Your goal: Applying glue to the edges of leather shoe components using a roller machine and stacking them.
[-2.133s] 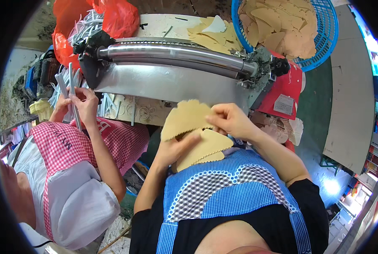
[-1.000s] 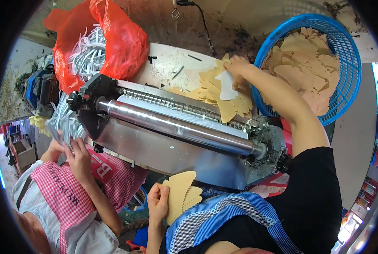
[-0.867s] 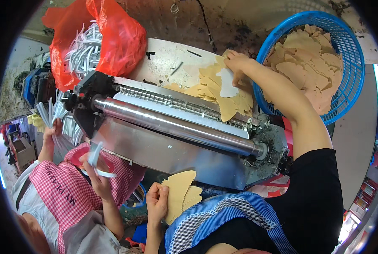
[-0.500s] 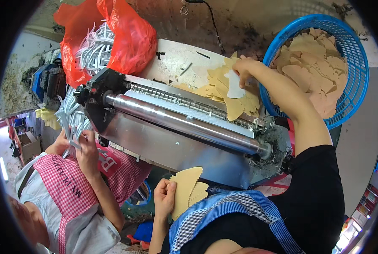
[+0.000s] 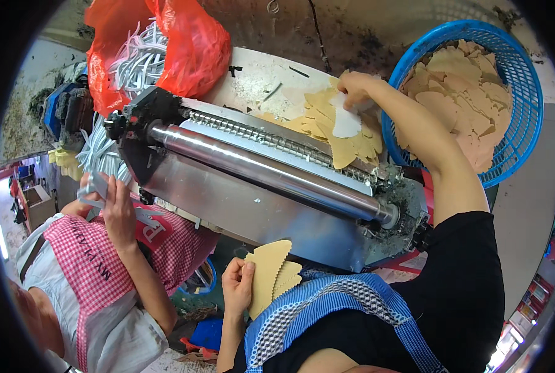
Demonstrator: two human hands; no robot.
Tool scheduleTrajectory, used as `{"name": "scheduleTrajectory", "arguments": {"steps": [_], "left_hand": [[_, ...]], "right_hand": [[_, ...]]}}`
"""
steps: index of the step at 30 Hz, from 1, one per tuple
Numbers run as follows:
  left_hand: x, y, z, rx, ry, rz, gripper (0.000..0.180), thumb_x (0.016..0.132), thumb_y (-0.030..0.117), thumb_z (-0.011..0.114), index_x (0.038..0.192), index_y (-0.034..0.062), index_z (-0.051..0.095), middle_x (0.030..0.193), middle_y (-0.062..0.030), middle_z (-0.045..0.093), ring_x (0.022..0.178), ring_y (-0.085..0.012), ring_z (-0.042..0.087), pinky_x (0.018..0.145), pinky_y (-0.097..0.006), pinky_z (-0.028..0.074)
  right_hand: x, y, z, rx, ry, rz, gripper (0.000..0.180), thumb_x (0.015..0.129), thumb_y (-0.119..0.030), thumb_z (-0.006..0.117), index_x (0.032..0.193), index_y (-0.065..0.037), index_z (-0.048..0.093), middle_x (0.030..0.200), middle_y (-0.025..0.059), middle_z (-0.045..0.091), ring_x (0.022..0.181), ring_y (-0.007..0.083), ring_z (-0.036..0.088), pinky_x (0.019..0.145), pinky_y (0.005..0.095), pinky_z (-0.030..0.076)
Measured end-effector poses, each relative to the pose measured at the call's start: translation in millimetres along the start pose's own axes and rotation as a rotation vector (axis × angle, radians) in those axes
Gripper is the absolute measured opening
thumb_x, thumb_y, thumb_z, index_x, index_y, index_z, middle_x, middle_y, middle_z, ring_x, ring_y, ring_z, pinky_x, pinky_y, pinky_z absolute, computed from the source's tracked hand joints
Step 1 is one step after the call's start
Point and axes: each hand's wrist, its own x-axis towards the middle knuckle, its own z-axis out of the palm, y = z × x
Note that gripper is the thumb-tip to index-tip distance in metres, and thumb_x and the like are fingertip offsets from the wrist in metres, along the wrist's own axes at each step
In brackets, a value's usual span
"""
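Note:
My left hand point(image 5: 237, 287) holds a fanned stack of tan, tooth-edged flat pieces point(image 5: 271, 281) low against my blue checked apron. My right arm stretches over a steel roller machine point(image 5: 265, 180); my right hand point(image 5: 352, 90) presses on a pile of the same tan pieces point(image 5: 333, 127) spread on the machine's far white table, fingers on a pale white piece point(image 5: 345, 123). Whether the fingers grip it is not clear.
A blue plastic basket point(image 5: 526, 105) full of tan pieces sits at the upper right. A red plastic bag point(image 5: 184, 46) with white strips lies at the upper left. A person in a pink checked apron point(image 5: 103, 261) at my left handles white strips.
My right hand stays on the pile behind the roller and my left still holds the stack. The person at my left has lifted both hands to the white strips. The view shifted slightly.

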Motion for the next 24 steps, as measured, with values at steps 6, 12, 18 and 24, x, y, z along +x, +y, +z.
{"name": "scheduleTrajectory", "arguments": {"steps": [6,12,18,24], "left_hand": [[2.7,-2.8,2.1,0.029,0.005,0.013,0.019,0.093,0.016,0.056,0.079,0.0057,0.051,0.063,0.0088,0.046,0.055,0.0017,0.035,0.048,-0.017,0.027],[-1.9,-5.2,-1.6,-0.015,-0.007,-0.012,0.02,0.093,0.016,0.056,0.078,0.006,0.049,0.062,0.0093,0.045,0.054,0.002,0.036,0.047,-0.016,0.027],[-0.4,-1.5,-1.5,-0.001,-0.015,0.01,0.018,0.093,0.014,0.055,0.079,0.0059,0.05,0.063,0.0092,0.046,0.054,0.0021,0.037,0.048,-0.016,0.028],[-9.8,-6.4,-3.8,0.027,0.001,0.073,0.018,0.093,0.015,0.056,0.079,0.006,0.05,0.063,0.009,0.046,0.054,0.0023,0.037,0.047,-0.015,0.028]], "right_hand": [[-4.4,-11.7,12.3,-0.3,0.553,-0.046,0.012,0.072,-0.016,0.058,0.075,-0.012,0.069,0.081,0.0127,0.068,0.076,0.0301,0.067,0.064,0.0423,0.052],[-35.9,-20.7,-5.7,-0.309,0.978,-0.076,0.014,0.073,-0.018,0.057,0.069,-0.011,0.067,0.075,0.0107,0.067,0.069,0.029,0.067,0.058,0.0418,0.052],[-78.4,-62.8,15.2,0.142,0.251,-0.186,0.031,0.073,-0.033,0.067,0.076,-0.002,0.065,0.078,0.0134,0.065,0.077,0.0275,0.064,0.066,0.0374,0.05],[-85.1,-63.5,15.1,0.563,-0.069,-0.074,0.064,0.071,-0.052,0.072,0.109,-0.002,0.057,0.105,0.0127,0.059,0.095,0.0205,0.056,0.079,0.0329,0.046]]}}
